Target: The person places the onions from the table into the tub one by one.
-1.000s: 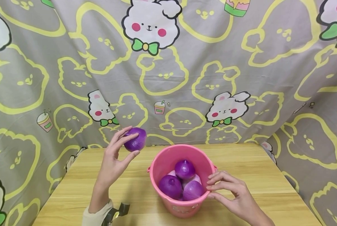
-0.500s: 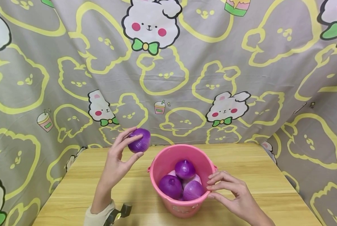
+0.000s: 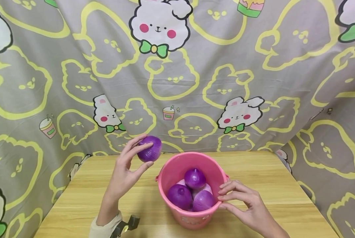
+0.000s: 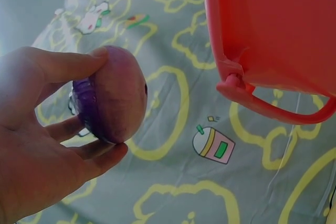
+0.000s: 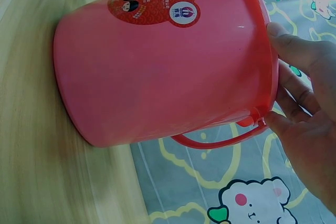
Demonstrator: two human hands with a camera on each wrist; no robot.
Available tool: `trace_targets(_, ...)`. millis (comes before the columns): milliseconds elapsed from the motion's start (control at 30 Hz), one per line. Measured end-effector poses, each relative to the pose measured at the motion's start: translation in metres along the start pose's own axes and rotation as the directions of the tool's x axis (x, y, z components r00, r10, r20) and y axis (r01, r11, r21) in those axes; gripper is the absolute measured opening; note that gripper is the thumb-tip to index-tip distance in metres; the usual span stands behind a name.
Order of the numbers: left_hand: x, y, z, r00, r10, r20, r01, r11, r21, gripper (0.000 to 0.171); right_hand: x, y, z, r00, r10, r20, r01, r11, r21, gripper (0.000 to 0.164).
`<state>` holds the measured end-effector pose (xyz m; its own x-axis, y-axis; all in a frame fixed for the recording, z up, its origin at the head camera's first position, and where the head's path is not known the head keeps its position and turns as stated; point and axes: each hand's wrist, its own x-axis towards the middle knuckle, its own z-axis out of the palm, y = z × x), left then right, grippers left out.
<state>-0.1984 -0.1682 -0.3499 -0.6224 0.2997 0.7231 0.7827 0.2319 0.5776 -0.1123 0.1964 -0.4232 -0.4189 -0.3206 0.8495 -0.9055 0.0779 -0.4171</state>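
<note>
Raised left of the bucket, my left hand holds a purple onion between thumb and fingers. The left wrist view shows this onion with a paler, pinkish side turned toward the bucket. A pink bucket stands upright on the table. Inside it lie several onions, among them a dark purple onion, another with a pointed tip and a lighter one. Paler ones beneath are partly hidden. My right hand grips the bucket's right rim, its thumb showing in the right wrist view.
The wooden table reaches back to a patterned grey curtain, which also hangs at both sides. The bucket's handle hangs down on the far side. A dark device is strapped to my left wrist.
My left hand has moved slightly right and a little down with the onion, closer to the bucket. The right hand and the bucket have stayed put.
</note>
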Motion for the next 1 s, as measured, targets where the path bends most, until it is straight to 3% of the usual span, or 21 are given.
trace_targets(1000,0.000,0.007,0.014,0.998,0.005,0.057,-0.003,1.000,-0.022,0.054,0.003,-0.003,0.000,1.000,-0.005,-0.003,0.005,1.000,0.005,0.035)
